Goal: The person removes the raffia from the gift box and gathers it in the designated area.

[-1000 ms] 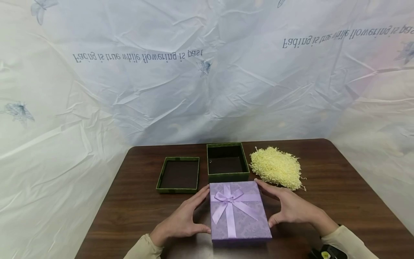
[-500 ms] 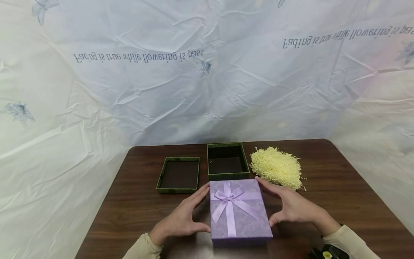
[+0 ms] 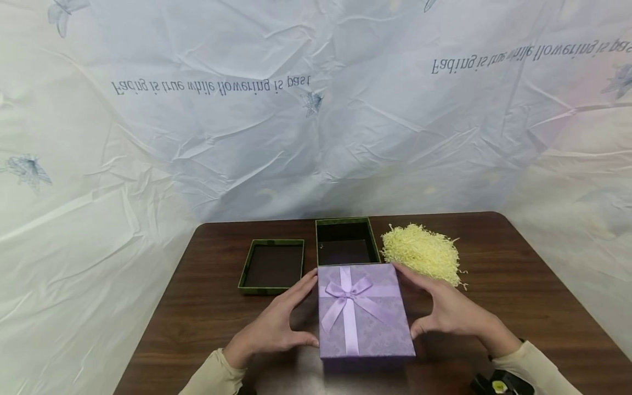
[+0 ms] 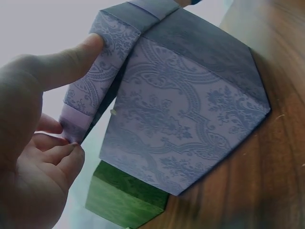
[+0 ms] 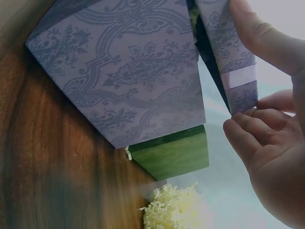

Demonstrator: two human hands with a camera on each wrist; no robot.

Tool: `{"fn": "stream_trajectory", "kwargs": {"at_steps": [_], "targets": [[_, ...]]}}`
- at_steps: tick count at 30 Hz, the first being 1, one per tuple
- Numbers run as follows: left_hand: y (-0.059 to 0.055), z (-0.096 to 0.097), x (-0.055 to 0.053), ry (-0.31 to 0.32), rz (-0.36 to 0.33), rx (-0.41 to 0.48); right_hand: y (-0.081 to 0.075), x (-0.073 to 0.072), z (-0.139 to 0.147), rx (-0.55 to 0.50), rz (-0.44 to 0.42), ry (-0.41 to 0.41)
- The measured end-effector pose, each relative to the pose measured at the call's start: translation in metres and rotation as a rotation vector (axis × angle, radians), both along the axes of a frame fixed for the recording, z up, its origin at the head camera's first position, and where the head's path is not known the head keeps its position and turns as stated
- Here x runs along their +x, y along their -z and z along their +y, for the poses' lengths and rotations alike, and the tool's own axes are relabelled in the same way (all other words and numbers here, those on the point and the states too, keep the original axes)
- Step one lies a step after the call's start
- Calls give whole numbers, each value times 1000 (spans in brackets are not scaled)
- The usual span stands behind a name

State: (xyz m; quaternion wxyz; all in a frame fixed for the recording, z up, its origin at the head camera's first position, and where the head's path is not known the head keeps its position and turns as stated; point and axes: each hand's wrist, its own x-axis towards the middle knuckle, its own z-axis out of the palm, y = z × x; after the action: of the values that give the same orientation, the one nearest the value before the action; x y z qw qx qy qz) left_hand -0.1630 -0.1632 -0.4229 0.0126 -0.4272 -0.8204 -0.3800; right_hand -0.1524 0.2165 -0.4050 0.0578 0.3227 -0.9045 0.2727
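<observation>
Both hands hold a purple patterned gift box lid [image 3: 385, 334] by its opposite sides; a lilac ribbon bow [image 3: 349, 296] lies across its top. My left hand [image 3: 274, 329] grips the left side, its thumb near the front corner and its fingers toward the back. Mirroring it, my right hand [image 3: 451, 312] grips the right side. Below the lid stands the purple box base [image 4: 167, 109] on the table. The wrist views show the lid tilted, with a dark gap between it and the base, wider toward the far end. The inside of the base is hidden.
Behind the purple box stands an uncovered green box [image 3: 340, 230] with a dark interior. To its left lies a green lid [image 3: 270, 288], inside up. Pale yellow shredded paper [image 3: 419, 249] is heaped to the right. A printed sheet [image 3: 316, 142] hangs behind the wooden table [image 3: 197, 312].
The purple lid has risen, its far edge now covering more of the green box's front. Both hands have moved up with it.
</observation>
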Motion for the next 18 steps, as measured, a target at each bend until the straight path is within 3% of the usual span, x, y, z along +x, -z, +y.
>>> {"fn": "stream_trajectory", "kwargs": {"at_steps": [8, 18], "targets": [[-8, -3, -5, 35, 85, 36, -2, -4, -4, -136, -9, -47], [-10, -6, -10, 37, 104, 96, -9, -8, -7, -250, 12, -75]]}}
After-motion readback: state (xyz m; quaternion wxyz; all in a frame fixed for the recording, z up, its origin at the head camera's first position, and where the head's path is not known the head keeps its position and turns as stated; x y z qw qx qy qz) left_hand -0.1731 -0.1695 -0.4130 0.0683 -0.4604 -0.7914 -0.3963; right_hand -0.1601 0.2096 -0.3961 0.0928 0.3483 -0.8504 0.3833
